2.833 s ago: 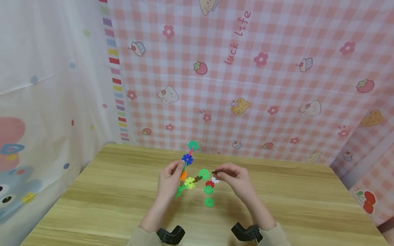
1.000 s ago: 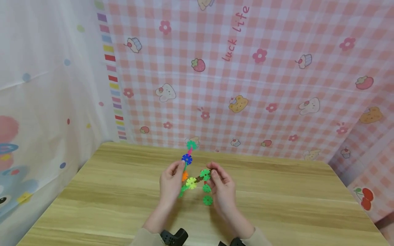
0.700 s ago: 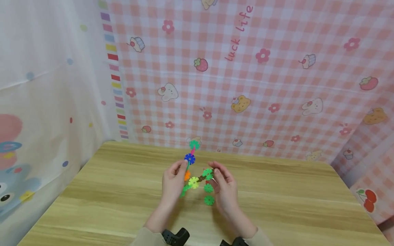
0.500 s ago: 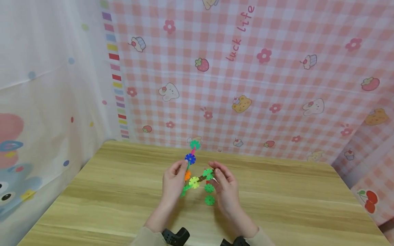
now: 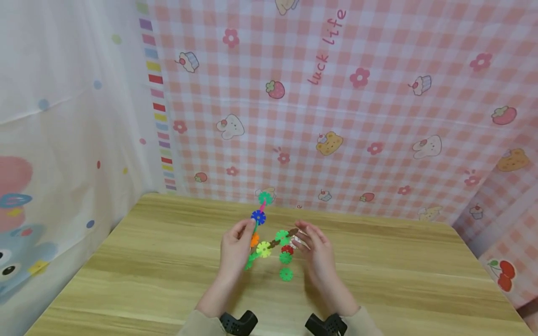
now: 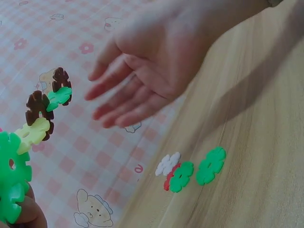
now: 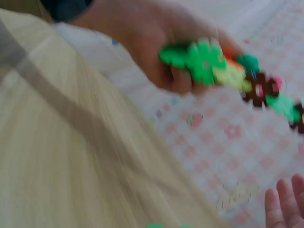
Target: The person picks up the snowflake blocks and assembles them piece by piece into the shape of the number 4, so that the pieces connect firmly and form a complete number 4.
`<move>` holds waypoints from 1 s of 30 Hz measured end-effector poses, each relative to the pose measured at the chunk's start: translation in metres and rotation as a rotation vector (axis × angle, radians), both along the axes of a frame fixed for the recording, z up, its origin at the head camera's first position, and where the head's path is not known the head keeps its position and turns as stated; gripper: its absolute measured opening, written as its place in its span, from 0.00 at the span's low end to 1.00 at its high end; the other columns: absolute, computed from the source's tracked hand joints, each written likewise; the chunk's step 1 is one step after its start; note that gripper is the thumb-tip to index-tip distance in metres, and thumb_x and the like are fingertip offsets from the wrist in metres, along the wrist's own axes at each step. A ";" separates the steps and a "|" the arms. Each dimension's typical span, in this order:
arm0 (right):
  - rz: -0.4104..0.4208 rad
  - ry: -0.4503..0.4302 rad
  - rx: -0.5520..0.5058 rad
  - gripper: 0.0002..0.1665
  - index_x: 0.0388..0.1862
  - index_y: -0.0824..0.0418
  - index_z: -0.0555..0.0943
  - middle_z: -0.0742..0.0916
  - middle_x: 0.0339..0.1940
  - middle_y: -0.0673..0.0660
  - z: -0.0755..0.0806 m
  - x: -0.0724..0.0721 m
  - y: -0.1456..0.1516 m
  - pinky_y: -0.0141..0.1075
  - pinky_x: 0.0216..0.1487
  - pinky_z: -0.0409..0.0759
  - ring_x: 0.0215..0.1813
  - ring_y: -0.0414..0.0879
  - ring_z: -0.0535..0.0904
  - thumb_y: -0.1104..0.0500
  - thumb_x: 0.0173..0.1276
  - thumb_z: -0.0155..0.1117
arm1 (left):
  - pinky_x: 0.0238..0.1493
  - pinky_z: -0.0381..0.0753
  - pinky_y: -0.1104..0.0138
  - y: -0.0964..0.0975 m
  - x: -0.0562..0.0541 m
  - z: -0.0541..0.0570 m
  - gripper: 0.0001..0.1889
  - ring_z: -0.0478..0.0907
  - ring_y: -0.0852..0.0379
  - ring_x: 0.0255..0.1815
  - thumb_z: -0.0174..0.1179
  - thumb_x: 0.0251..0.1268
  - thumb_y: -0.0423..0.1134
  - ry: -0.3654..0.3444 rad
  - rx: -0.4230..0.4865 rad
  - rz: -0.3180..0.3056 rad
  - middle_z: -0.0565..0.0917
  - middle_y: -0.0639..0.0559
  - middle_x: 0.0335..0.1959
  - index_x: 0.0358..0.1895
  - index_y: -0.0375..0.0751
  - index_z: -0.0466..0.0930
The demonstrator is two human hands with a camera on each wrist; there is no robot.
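My left hand (image 5: 235,245) pinches a chain of interlocking snowflake discs between thumb and fingers. One branch rises past a blue disc (image 5: 258,217) and a pink one to a teal disc (image 5: 265,198). The other runs right through a yellow disc (image 5: 263,249), a brown one and a green disc (image 5: 282,237) to a brown end disc (image 5: 293,232). My right hand (image 5: 319,252) is just right of that end, fingers extended and apart from it in the left wrist view. The orange disc (image 5: 254,240) is partly covered by my left hand.
On the wooden table (image 5: 399,275) below lie loose discs: white (image 6: 168,164), red (image 6: 170,177) and two green, one green disc (image 6: 181,176) overlapping the red, the other green disc (image 6: 211,166) apart. A checked cloth (image 5: 378,116) hangs behind the table.
The right hand first brought the brown disc left to the chain's green disc. Now its fingers have opened and drawn back right, leaving the brown disc joined on the end. The left hand keeps its grip.
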State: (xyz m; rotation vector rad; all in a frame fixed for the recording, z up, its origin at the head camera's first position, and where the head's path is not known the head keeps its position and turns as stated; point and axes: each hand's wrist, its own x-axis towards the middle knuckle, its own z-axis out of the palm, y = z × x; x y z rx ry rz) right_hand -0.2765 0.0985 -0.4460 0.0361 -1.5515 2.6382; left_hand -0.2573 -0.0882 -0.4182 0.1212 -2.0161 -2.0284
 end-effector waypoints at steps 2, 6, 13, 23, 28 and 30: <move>-0.013 -0.037 0.025 0.09 0.41 0.60 0.82 0.86 0.45 0.55 -0.005 -0.004 0.005 0.42 0.53 0.80 0.44 0.46 0.82 0.62 0.75 0.52 | 0.17 0.69 0.75 0.000 0.001 0.000 0.16 0.65 0.64 0.18 0.58 0.71 0.46 0.002 0.001 -0.003 0.71 0.55 0.20 0.45 0.35 0.84; -0.036 -0.092 0.138 0.05 0.37 0.61 0.82 0.86 0.36 0.52 -0.015 -0.012 0.013 0.34 0.42 0.81 0.37 0.43 0.81 0.65 0.70 0.59 | 0.17 0.70 0.75 0.001 0.001 0.000 0.16 0.66 0.64 0.19 0.58 0.71 0.46 -0.002 0.008 -0.005 0.72 0.55 0.20 0.45 0.35 0.84; 0.039 -0.083 0.609 0.11 0.41 0.71 0.85 0.84 0.29 0.53 -0.029 -0.018 0.018 0.32 0.30 0.77 0.29 0.44 0.76 0.65 0.61 0.69 | 0.18 0.72 0.75 0.002 0.000 0.000 0.16 0.66 0.64 0.19 0.58 0.71 0.45 -0.008 0.026 -0.007 0.72 0.55 0.20 0.46 0.35 0.84; 0.142 0.213 1.012 0.11 0.39 0.63 0.87 0.84 0.39 0.56 -0.038 -0.015 0.016 0.36 0.41 0.77 0.40 0.47 0.78 0.65 0.55 0.74 | 0.18 0.72 0.74 0.002 0.001 -0.001 0.14 0.66 0.63 0.20 0.57 0.72 0.45 -0.007 0.000 -0.018 0.71 0.54 0.21 0.45 0.38 0.85; 0.101 0.274 1.146 0.16 0.40 0.60 0.88 0.80 0.35 0.51 -0.047 -0.016 0.015 0.37 0.39 0.74 0.37 0.44 0.74 0.61 0.50 0.77 | 0.18 0.71 0.75 0.002 0.000 -0.003 0.14 0.66 0.63 0.20 0.57 0.71 0.44 0.001 -0.005 -0.019 0.72 0.54 0.22 0.44 0.38 0.85; 0.087 0.287 1.168 0.17 0.40 0.60 0.88 0.79 0.33 0.51 -0.048 -0.016 0.014 0.36 0.37 0.72 0.35 0.44 0.72 0.61 0.48 0.78 | 0.18 0.71 0.74 0.003 0.000 -0.004 0.14 0.66 0.63 0.20 0.57 0.71 0.45 0.001 -0.004 -0.019 0.72 0.54 0.22 0.44 0.37 0.85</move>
